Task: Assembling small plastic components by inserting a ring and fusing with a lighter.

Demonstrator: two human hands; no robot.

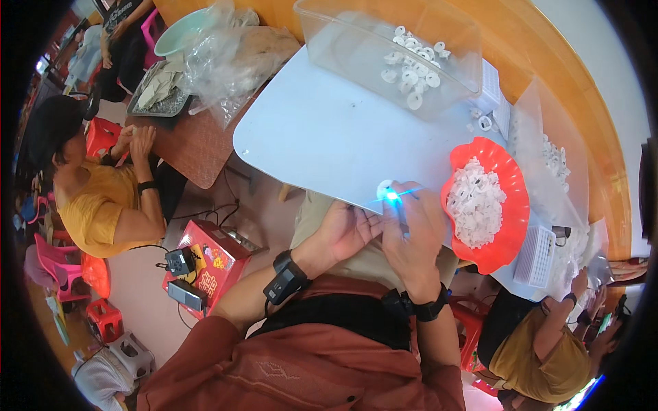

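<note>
Rust-red sleeves nearest. Right hand pinching slim blue-lit pen tool; left hand cupped beneath, contents unclear. Scalloped red plastic bowl at three o'clock: elbow nudge could spill white rings.

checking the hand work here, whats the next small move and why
Probably bring the glowing blue tip of the pen-like tool in the right hand onto the small white ring at the table edge, steadied by the left hand; tip and ring look almost touching.

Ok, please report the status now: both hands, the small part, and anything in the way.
Left hand and right hand together at table edge. Right grips blue-lit tool beside small white ring. Red bowl close right.
</note>
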